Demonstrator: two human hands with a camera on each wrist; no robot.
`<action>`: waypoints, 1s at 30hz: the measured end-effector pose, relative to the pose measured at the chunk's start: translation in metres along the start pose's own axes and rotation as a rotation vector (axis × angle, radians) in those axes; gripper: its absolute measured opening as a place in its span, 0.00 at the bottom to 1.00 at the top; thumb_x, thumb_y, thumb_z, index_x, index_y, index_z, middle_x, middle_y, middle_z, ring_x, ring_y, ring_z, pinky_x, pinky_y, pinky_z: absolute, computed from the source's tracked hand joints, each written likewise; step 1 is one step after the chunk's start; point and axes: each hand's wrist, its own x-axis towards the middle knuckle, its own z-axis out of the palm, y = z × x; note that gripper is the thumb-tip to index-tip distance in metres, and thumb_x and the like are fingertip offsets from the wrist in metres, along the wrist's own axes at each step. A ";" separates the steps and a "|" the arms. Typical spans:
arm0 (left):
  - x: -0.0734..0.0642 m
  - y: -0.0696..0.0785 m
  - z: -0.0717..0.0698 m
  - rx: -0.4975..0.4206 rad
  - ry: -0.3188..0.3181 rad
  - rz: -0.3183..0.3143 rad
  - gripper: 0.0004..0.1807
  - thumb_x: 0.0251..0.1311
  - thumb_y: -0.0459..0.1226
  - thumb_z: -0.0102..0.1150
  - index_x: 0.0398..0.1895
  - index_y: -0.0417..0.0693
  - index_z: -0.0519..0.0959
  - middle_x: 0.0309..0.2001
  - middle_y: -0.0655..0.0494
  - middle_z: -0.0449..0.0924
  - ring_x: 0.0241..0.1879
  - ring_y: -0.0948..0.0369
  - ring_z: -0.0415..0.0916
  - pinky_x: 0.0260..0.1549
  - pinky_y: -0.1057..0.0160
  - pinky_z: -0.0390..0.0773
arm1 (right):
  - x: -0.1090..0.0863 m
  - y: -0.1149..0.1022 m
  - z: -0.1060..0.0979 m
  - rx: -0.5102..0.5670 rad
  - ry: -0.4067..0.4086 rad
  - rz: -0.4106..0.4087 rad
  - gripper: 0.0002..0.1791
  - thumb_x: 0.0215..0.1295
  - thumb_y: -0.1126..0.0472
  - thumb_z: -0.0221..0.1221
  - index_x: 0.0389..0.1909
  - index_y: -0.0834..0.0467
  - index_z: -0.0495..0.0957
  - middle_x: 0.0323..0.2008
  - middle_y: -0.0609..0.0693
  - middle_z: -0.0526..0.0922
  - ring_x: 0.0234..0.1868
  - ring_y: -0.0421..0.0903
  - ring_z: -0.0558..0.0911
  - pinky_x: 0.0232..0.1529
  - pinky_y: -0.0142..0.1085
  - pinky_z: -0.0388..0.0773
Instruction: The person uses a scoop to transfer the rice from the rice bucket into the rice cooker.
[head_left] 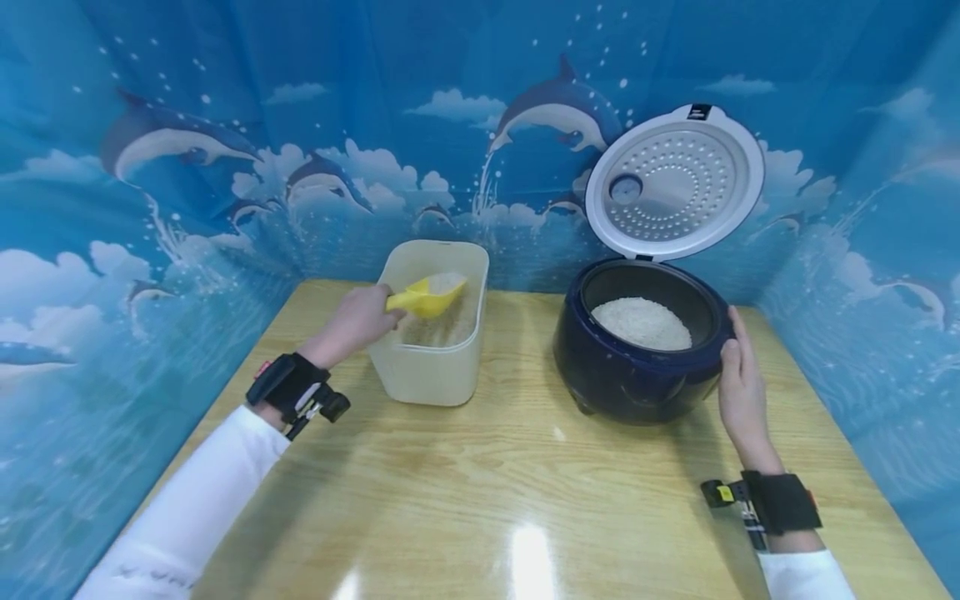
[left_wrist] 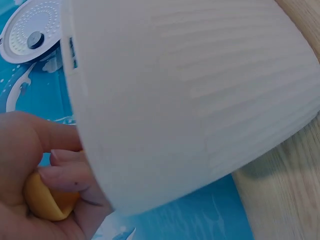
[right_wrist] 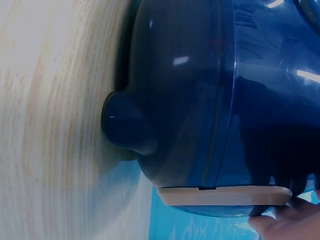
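Observation:
My left hand grips the handle of a yellow scoop, held over the open mouth of a pale plastic bin. White rice fills part of the scoop, and more grain shows in the bin. In the left wrist view, curled fingers wrap the scoop's handle beside the bin wall. My right hand touches the right side of a dark blue rice cooker, near its pale side handle. White rice lies in the cooker's pot.
The cooker's lid stands raised at the back. A wooden table carries both containers, set apart with a gap between them. Blue dolphin-print curtains enclose the back and sides.

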 end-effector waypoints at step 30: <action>-0.067 -0.027 -0.012 -0.084 0.285 0.101 0.21 0.73 0.37 0.57 0.62 0.33 0.73 0.39 0.39 0.83 0.28 0.53 0.76 0.24 0.59 0.70 | -0.001 -0.001 0.000 -0.005 -0.013 -0.005 0.29 0.84 0.48 0.31 0.82 0.44 0.47 0.81 0.47 0.48 0.78 0.49 0.50 0.76 0.42 0.44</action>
